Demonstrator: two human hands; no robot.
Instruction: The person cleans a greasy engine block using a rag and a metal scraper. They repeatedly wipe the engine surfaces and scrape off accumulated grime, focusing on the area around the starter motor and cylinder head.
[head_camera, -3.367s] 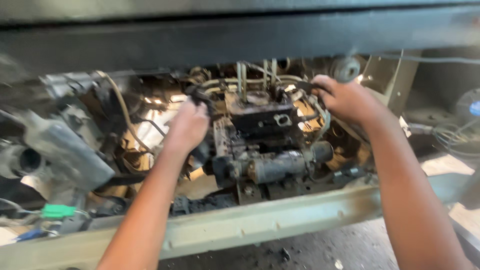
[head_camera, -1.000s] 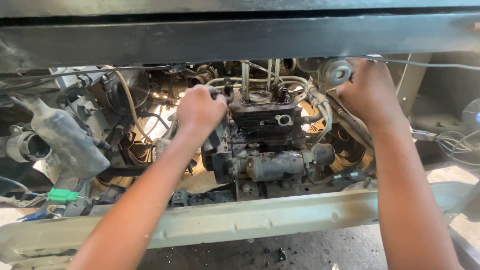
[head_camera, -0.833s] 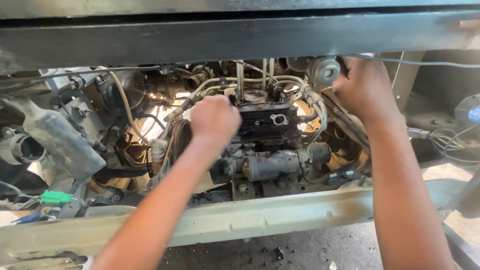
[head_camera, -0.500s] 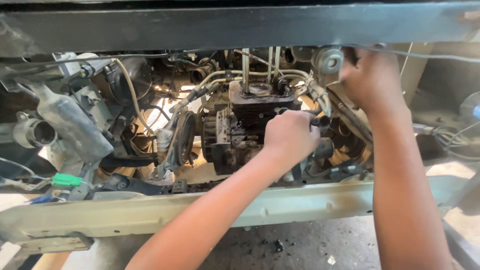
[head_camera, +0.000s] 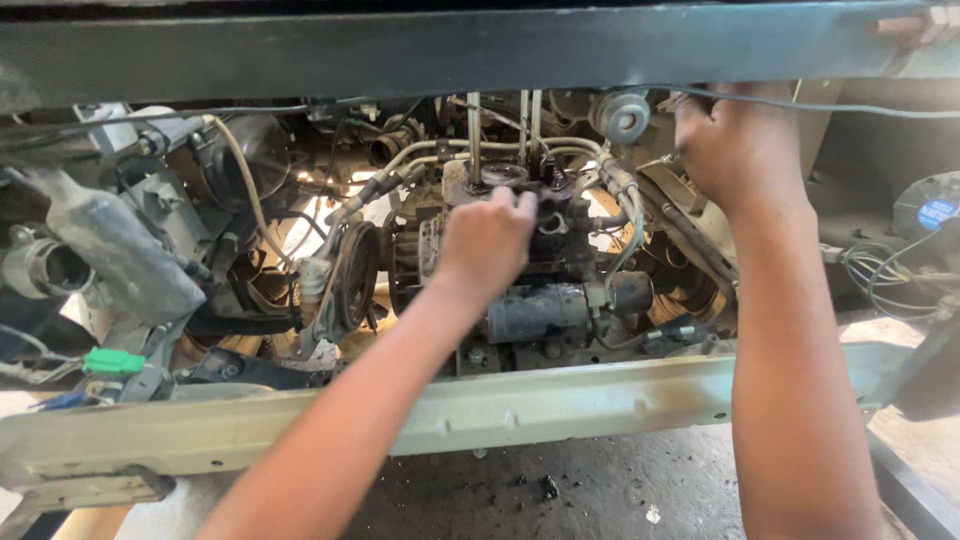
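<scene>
Left hand (head_camera: 487, 240) has moved from the pump's right flank up to the grimy injection pump (head_camera: 520, 250) at the bay's centre, fingers loosely curled on its top. Oily metal could cause slipping. Right hand (head_camera: 735, 150) grips something hidden near the round fitting (head_camera: 621, 115)

At frame centre the engine block (head_camera: 545, 250) sits behind the frame rail (head_camera: 560, 400), with the left hand (head_camera: 487, 240) on it. The right hand (head_camera: 735, 150) is upper right, beside a round fitting (head_camera: 620, 115); a green connector (head_camera: 113, 361) lies lower left.
</scene>
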